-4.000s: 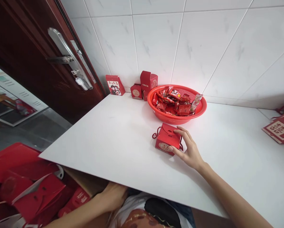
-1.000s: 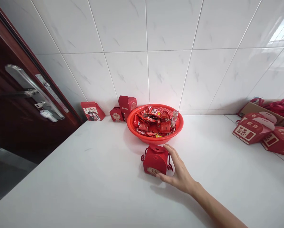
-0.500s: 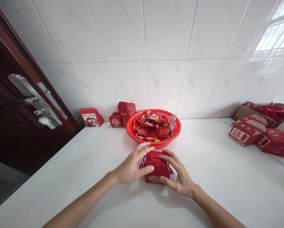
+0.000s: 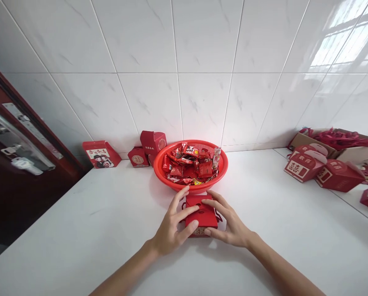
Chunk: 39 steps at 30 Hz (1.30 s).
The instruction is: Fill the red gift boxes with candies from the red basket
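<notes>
A small red paper gift box [image 4: 208, 218] stands on the white counter in front of me, its top flaps folded down flat around a slot. My left hand [image 4: 171, 230] is at its left side, index finger on the top flap and thumb at the front edge. My right hand [image 4: 233, 226] holds the right side, fingers over the top and thumb at the front. Dark red cord [image 4: 218, 215] shows beside the box, partly covered by my fingers. Just behind is a red plastic basket [image 4: 159, 169] of wrapped candies [image 4: 190, 161].
Several red boxes, one with a printed couple [image 4: 102, 156], stand by the tiled wall at the left. On the right are more red boxes [image 4: 304, 166] and a cardboard box [image 4: 333, 153] with red ribbon. A door [image 4: 24, 164] borders the counter's left side.
The box's raised top flaps have been pressed down flat. My left index finger has come onto the top flap. The view has shifted right.
</notes>
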Tool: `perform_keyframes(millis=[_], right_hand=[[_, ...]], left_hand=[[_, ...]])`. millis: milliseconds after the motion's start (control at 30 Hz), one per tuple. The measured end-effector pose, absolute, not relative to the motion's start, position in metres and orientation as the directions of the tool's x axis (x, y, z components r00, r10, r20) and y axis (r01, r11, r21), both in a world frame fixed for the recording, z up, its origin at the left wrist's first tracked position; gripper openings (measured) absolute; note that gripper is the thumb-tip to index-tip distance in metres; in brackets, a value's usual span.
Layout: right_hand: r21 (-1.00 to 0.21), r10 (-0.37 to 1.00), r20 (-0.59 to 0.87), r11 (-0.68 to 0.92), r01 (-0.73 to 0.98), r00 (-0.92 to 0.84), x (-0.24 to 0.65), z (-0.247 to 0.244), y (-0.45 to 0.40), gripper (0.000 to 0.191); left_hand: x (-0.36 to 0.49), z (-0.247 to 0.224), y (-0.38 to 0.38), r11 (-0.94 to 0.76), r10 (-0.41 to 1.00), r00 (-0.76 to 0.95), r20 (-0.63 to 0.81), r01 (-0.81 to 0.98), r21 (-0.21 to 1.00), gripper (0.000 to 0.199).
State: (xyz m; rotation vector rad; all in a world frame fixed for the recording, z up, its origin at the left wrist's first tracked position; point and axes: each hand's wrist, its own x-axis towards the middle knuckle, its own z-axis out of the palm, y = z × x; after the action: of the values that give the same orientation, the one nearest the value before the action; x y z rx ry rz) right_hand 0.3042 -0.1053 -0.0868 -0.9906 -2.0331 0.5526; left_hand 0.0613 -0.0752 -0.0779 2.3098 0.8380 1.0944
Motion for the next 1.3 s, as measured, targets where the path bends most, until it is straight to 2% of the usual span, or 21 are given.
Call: perform_keyframes(millis=[167,367,500,600,667,733,900,1067,1167,1300], right_hand=[[-0.674,0.81,0.447,0.584,0.452,-0.379,0.302,-0.086,-0.105,0.069],[-0.674,0.799,0.426,0.594,0.44,-0.425,0.308,-0.077,-0.107,0.082],[-0.647,0.791,0.387,0.599,0.471,-0.475,0.311,-0.068,-0.11,0.066],[-0.667,0.792,0.383,0.593,0.451,-0.475,0.315,-0.063,-0.11,0.062],[-0.684,0.785,0.398,0.599,0.416,-0.475,0.318,-0.061,-0.109,0.067],[-0.696,0.779,0.398,0.6,0.394,-0.484,0.322,-0.06,-0.107,0.074],[-0.736,0.852,0.282,0.487,0.47,-0.44,0.333,-0.059,-0.104,0.09],[-0.804,0.917,0.136,0.323,0.5,-0.374,0.34,-0.054,-0.102,0.074],[-0.873,0.93,0.092,0.247,0.421,-0.355,0.343,-0.051,-0.1,0.065],[-0.995,0.907,0.064,0.092,0.048,-0.417,0.35,-0.05,-0.096,0.048]], left_hand=[[0.054,-0.09,-0.082,-0.711,0.693,0.489,0.529,0.347,0.611,0.041],[0.056,-0.094,-0.086,-0.686,0.71,0.502,0.494,0.332,0.648,0.043],[0.057,-0.097,-0.086,-0.664,0.717,0.498,0.488,0.275,0.695,0.045],[0.056,-0.097,-0.084,-0.623,0.747,0.479,0.461,0.26,0.738,0.062],[0.056,-0.097,-0.083,-0.575,0.773,0.469,0.428,0.23,0.785,0.075],[0.057,-0.096,-0.083,-0.537,0.782,0.477,0.402,0.187,0.822,0.08],[0.058,-0.096,-0.087,-0.549,0.79,0.451,0.415,0.22,0.806,0.08],[0.059,-0.095,-0.09,-0.524,0.817,0.42,0.395,0.254,0.813,0.079],[0.059,-0.094,-0.09,-0.534,0.81,0.43,0.4,0.256,0.806,0.078],[0.057,-0.09,-0.09,-0.587,0.774,0.457,0.438,0.261,0.766,0.072]])
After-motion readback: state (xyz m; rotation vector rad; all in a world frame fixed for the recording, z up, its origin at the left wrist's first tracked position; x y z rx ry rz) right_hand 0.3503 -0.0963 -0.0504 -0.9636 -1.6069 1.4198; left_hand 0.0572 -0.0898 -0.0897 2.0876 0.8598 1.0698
